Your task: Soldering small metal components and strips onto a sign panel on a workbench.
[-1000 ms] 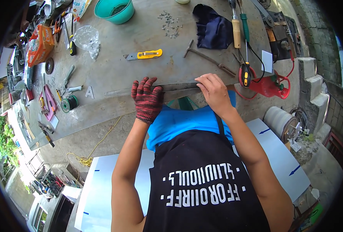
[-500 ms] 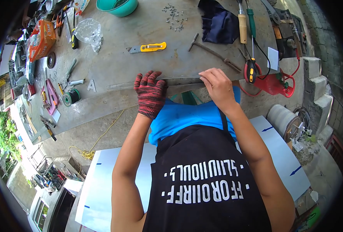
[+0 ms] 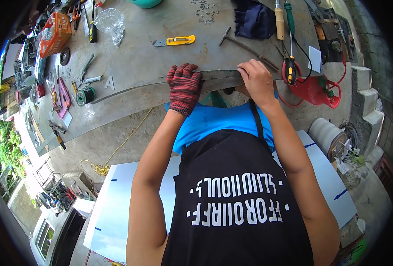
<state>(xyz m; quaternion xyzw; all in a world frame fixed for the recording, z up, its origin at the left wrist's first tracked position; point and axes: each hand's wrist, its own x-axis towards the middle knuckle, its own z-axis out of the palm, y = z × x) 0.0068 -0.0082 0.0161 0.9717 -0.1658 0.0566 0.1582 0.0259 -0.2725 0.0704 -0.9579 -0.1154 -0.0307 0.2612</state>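
Note:
A long, thin metal strip (image 3: 221, 74) runs along the near edge of the metal worktable (image 3: 134, 57), bowing slightly toward its left end. My left hand (image 3: 184, 88), in a red and black knitted glove, curls its fingers over the strip's middle. My bare right hand (image 3: 257, 80) pinches it near the right end, thumb and fingers together. Beyond my hands lies a yellow utility knife (image 3: 178, 41) with its blade out. A rusty T-handled tool (image 3: 245, 49) rests up and right of it.
Leftward are a wire spool (image 3: 85, 95), a cut-out metal letter (image 3: 110, 83) and a clear plastic bag (image 3: 110, 23). Dark blue cloth (image 3: 254, 20) and small metal pieces (image 3: 205, 12) lie far back. A yellow-black screwdriver (image 3: 290, 73) sits at right, beside a red tank (image 3: 314, 92).
The view has shifted a little. Both hands have moved slightly right along with the strip, whose left part now shows as a darker, curved edge. My grip looks much the same.

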